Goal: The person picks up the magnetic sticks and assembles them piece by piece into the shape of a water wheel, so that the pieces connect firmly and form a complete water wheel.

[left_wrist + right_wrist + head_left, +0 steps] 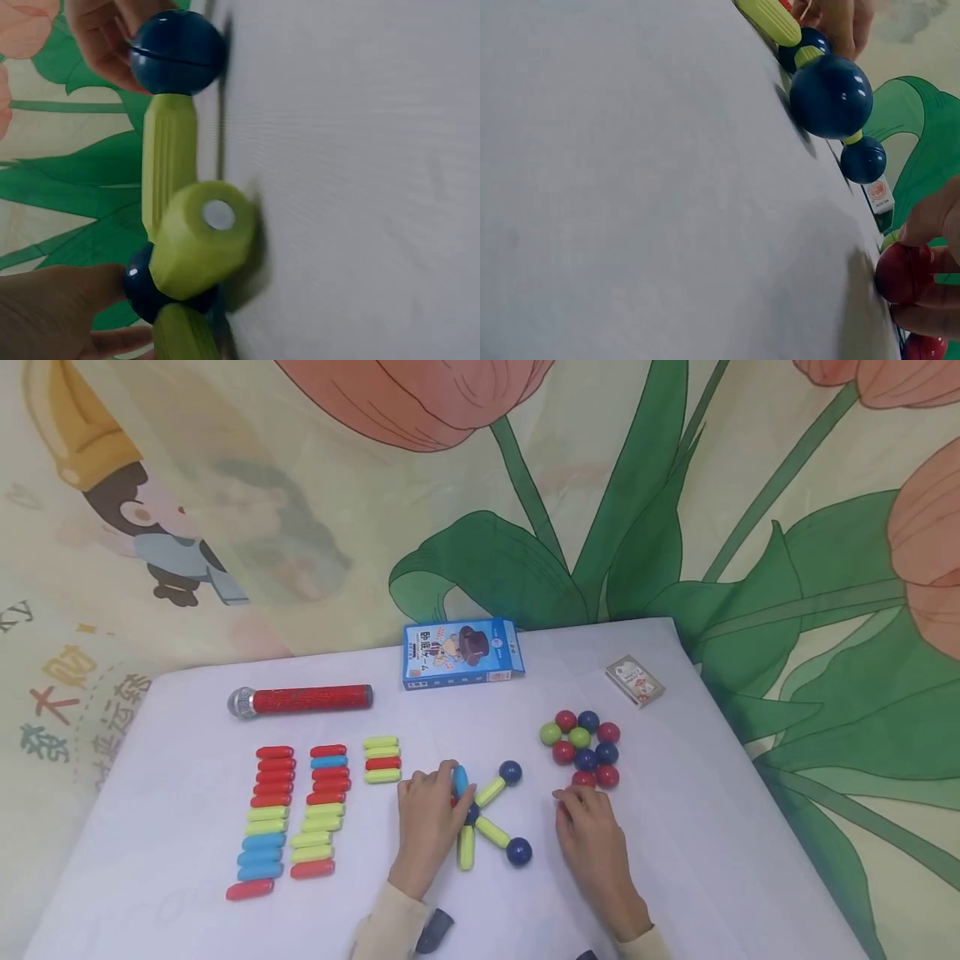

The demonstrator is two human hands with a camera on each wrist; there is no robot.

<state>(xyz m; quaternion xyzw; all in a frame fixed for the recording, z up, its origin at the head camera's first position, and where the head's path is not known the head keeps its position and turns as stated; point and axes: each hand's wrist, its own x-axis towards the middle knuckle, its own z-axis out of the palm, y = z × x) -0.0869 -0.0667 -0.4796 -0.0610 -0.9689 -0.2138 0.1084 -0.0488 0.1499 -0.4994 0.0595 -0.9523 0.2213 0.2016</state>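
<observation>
My left hand (431, 827) grips a star-shaped ball-and-stick toy at its dark blue centre ball (137, 283), beside a light blue stick (461, 781). A red stick there is mostly hidden by the fingers. Yellow-green sticks (492, 832) spread from the centre; dark blue balls (519, 852) cap two of them. The left wrist view shows a pale disc on one bare stick end (219, 215). Right of the toy, my right hand (596, 843) pinches a red ball (901, 274) between thumb and fingers, low over the table; in the head view the hand mostly covers it.
Rows of red, blue and yellow-green sticks (327, 810) lie at left. A cluster of loose balls (607, 753) is just beyond my right hand. Farther back are a red microphone-shaped tube (311, 699), a blue card box (457, 652) and a small box (635, 680).
</observation>
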